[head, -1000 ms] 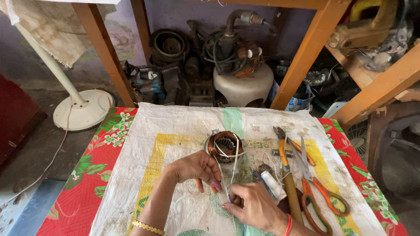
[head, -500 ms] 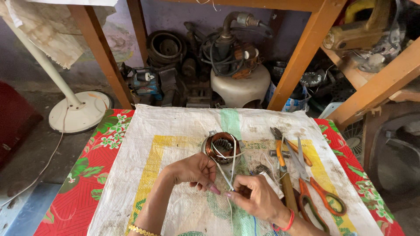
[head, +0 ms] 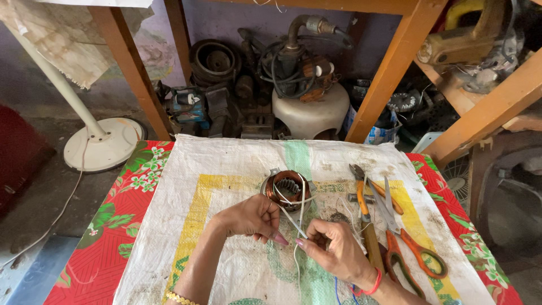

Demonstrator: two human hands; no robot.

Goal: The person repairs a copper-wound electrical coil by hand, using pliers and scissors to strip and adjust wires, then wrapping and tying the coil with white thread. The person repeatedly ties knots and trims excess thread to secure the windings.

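- Left hand [head: 251, 217] sits near the middle of the white woven sack [head: 237, 169] that covers the tabletop, fingers curled narrow, fingertips pinching a thin white wire [head: 293, 221].
- Right hand [head: 336, 248] is just beside it toward the near edge, fingers also curled in, pinching the same wire; the two sets of fingertips nearly touch.
- Wire runs up from the fingers to the copper motor coil [head: 287, 189], which lies flat on the sack just beyond the hands, about centre of the tabletop. More pale wire loops drape over its rim.
- A second strand hangs down from the hands toward the near edge.
- Right of the coil: pliers [head: 364, 212] with yellow grips, pointing away from the person.
- Scissors [head: 409, 251] with orange handles lie next to the pliers, toward the right edge, blades pointing away.
- Red floral cloth [head: 118, 226] shows under the sack along the left and right edges.
- Beyond the far edge, on the floor: a white fan base [head: 101, 144] at left, a pump [head: 310, 96] with a cream body between the wooden legs.
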